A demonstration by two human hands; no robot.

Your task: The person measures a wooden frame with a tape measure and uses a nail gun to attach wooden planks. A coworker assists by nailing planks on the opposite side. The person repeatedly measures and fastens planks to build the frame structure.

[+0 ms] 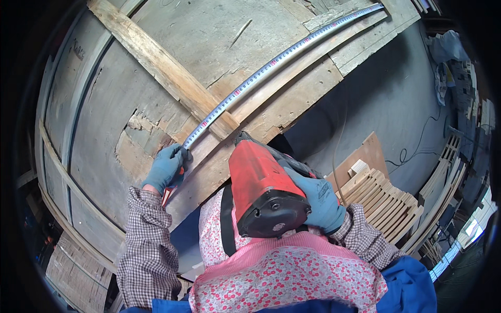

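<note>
My left hand (166, 164), in a blue-grey work glove, is closed round the near end of a tape measure (271, 64); bits of red show below its fingers. The pale blade runs out from there to the upper right, lying along a long wooden strip (289, 75) at the table's edge. It crosses over the end of a second wooden strip (162, 68) that slants to the upper left. In my right hand (321, 201), gloved alike, is a red and black nail gun (266, 175), held by its handle in front of my body. Its nose points toward the boards.
The worktable (188, 26) has a worn plywood top with broken patches, and a thin wood sliver (241, 32) lies on it. A stack of short slats (383, 203) stands to the right, beside a thin hose (343, 135). Long boards (438, 203) are piled farther right.
</note>
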